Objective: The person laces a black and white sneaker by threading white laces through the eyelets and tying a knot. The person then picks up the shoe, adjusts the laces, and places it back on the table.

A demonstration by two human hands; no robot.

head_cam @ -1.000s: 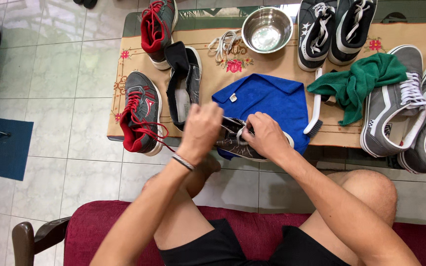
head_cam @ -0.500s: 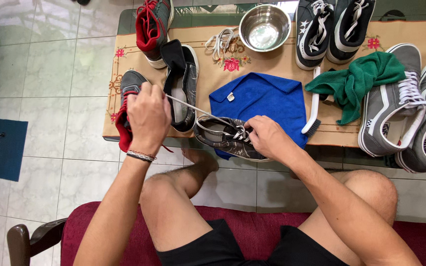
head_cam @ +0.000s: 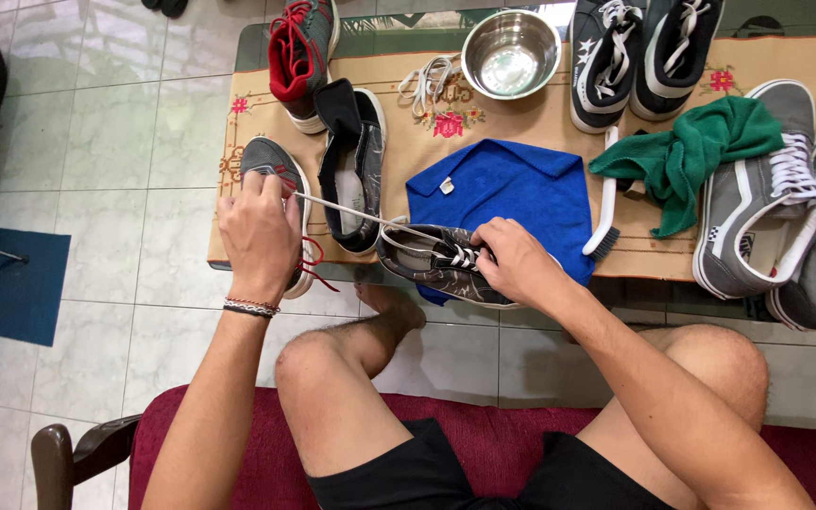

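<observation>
A dark patterned shoe (head_cam: 427, 269) lies on its side at the table's near edge, partly on a blue cloth (head_cam: 507, 194). My right hand (head_cam: 512, 264) grips it at the laced part. My left hand (head_cam: 259, 231) is out to the left, pinching the end of a white shoelace (head_cam: 351, 212) that runs taut from the shoe. That hand hovers over a grey shoe with red laces (head_cam: 280, 175).
On the mat-covered table (head_cam: 540, 118) are a black shoe (head_cam: 356, 165), a grey and red shoe (head_cam: 299, 47), loose white laces (head_cam: 427, 76), a steel bowl (head_cam: 510, 52), a white brush (head_cam: 606, 212), a green cloth (head_cam: 687, 156), two dark high-tops (head_cam: 639, 52) and grey shoes (head_cam: 772, 212). I sit on a red seat (head_cam: 484, 425).
My left hand has drawn the white lace out of the shoe and moved away to the left. My right hand has stayed on the shoe.
</observation>
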